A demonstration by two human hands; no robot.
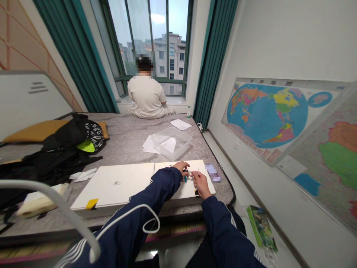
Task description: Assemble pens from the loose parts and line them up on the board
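Note:
Both hands are close together over the right-hand white box [178,192]. My left hand [182,168] is curled with its fingertips down on a small piece with dark parts, largely covered by the fingers. A small teal bit [185,179] shows just below it. My right hand [201,184] is pinched, its fingertips almost meeting the left hand's. From its fingers a thin white stick [198,172] points upward; its kind is too small to tell. A black tab [196,193] lies by the right wrist at the box's front edge.
Another white box [122,182] adjoins on the left. Beyond are a clear plastic bin [182,145], paper sheets [180,124] and a bottle [189,112]. A person [146,93] sits by the window. A white cable [125,212] crosses my left sleeve; a phone-like item [213,172] lies right.

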